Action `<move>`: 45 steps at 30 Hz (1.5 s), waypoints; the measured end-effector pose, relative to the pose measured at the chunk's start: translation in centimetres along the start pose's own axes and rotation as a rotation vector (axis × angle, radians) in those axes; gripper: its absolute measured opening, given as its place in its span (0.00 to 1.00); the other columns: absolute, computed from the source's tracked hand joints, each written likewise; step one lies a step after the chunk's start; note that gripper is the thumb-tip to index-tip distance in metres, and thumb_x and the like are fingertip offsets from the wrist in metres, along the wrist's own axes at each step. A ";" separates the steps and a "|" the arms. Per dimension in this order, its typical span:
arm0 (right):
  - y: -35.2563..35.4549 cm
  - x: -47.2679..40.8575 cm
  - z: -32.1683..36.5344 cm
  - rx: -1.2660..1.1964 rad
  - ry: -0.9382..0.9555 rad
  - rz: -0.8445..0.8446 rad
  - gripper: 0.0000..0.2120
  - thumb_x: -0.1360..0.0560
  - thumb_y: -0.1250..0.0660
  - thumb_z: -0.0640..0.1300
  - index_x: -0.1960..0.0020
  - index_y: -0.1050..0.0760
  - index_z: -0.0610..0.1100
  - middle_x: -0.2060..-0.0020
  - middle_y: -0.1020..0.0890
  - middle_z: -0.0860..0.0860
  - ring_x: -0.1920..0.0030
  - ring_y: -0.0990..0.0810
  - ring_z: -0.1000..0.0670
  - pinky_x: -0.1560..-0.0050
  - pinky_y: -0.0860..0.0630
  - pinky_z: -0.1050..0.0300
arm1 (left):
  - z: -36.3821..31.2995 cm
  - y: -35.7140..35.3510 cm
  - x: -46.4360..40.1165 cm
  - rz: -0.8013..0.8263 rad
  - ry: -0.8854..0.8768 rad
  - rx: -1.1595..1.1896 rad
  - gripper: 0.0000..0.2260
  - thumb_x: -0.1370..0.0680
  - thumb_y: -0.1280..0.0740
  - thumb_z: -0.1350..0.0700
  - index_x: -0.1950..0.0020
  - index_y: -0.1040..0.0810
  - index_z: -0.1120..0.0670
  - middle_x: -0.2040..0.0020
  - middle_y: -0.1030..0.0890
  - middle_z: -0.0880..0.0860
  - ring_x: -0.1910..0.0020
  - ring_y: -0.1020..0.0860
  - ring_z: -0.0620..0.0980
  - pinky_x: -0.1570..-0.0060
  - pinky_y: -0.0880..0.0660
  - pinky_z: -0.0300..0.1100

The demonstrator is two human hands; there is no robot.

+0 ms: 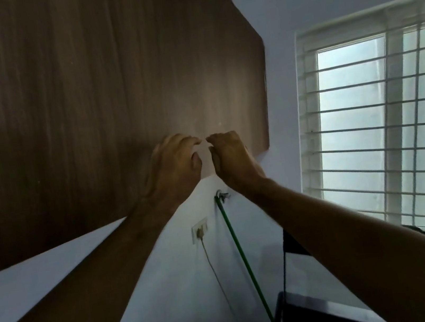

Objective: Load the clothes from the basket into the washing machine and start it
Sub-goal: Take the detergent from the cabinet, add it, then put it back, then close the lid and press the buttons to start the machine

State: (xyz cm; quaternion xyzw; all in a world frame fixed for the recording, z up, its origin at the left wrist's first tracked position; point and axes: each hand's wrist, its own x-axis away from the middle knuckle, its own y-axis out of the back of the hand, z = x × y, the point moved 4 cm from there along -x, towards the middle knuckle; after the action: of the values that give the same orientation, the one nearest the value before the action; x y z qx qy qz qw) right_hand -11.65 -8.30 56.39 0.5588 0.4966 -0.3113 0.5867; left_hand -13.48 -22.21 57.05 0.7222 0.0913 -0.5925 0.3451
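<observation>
Both the left hand (175, 164) and right hand (229, 158), fingers curled empty against the overhead cabinet (84, 97), seem to be fetching supplies; basket and clothes are unseen, washing machine (314, 317) glimpsed below.

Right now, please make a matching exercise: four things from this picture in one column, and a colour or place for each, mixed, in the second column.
Things:
1. cabinet door
2. pole
3. window
4. wall socket

Descriptions:
A. green, leaning against the wall
B. dark brown wood grain
C. a plug and a cord hang from it
D. white horizontal bars, on the right

Pairs: 1-B, 2-A, 3-D, 4-C
</observation>
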 end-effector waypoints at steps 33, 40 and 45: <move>8.5 27.4 -31.9 0.313 -0.625 0.426 0.15 0.22 0.38 0.37 0.36 0.27 0.36 0.41 0.24 0.40 0.37 0.29 0.42 0.38 0.29 0.53 | -19.5 -36.5 6.5 0.575 0.076 0.482 0.12 0.22 0.32 0.58 0.39 0.21 0.53 0.41 0.21 0.52 0.43 0.23 0.51 0.40 0.24 0.49; 5.7 29.4 -35.1 0.315 -0.694 0.509 0.15 0.23 0.37 0.37 0.37 0.25 0.36 0.41 0.24 0.40 0.37 0.29 0.41 0.38 0.27 0.48 | -19.8 -42.1 7.1 0.673 0.060 0.500 0.12 0.23 0.33 0.59 0.40 0.20 0.53 0.42 0.20 0.53 0.43 0.23 0.52 0.39 0.25 0.52; 4.0 30.3 -37.6 0.333 -0.756 0.548 0.15 0.23 0.37 0.38 0.37 0.25 0.36 0.40 0.25 0.40 0.34 0.31 0.41 0.35 0.28 0.47 | -20.2 -46.1 6.5 0.721 0.039 0.503 0.12 0.23 0.33 0.58 0.39 0.20 0.52 0.40 0.21 0.53 0.42 0.24 0.52 0.39 0.25 0.50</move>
State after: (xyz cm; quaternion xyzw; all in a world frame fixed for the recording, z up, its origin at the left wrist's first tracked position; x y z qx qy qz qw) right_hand -7.29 34.44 33.99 0.6029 0.0275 -0.4017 0.6888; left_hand -20.63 22.63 34.31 0.7803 -0.3074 -0.4243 0.3415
